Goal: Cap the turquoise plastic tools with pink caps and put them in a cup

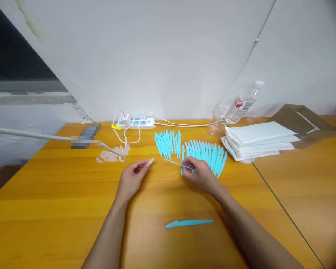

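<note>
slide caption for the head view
Left hand pinches a small pale piece; right hand holds a thin bluish tool.

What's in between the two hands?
In the head view, a thin bluish stick, held by the right hand, points toward the left hand. Between its tip and the pale piece in the left hand, only wooden table shows.

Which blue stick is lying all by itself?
The blue stick lying nearest the camera. The other sticks lie bunched farther away, except one stick in the right hand.
</note>
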Tool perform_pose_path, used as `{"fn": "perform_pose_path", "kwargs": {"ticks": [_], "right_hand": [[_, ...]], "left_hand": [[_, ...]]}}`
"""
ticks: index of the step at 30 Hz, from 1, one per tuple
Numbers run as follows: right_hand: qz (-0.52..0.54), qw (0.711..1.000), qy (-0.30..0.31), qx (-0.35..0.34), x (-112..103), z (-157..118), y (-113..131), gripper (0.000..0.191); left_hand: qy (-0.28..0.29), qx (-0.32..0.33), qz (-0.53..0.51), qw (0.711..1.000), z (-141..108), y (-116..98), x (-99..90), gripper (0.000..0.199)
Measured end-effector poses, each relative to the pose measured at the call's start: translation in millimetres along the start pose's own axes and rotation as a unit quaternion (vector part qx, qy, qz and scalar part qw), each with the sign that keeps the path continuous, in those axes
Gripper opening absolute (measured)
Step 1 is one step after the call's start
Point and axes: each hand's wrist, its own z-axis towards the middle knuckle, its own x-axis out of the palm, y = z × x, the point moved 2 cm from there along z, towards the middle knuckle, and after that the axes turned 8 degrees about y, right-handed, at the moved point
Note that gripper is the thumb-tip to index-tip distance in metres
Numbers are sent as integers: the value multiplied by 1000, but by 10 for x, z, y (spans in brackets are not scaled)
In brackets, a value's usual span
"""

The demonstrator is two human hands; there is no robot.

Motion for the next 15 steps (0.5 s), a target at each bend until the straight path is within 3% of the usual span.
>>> {"fn": "perform_pose_path", "kwargs": {"ticks": [3,8,12,15], "right_hand": [[-31,998,-47,-41,58,-180,-90,12],[-48,990,-91,-101,93,-201,-202,14],[-57,987,-91,-119,104,-202,-225,14],[-71,987,-79,-124,120,-213,-228,16]], "left_hand": [[49,-33,-100,993,-45,-38,185,42],[82,-57,-129,987,-65,-3,232,45],[81,-3,21,996,-72,-13,232,35],[53,89,213,972,-90,-76,254,24]]}}
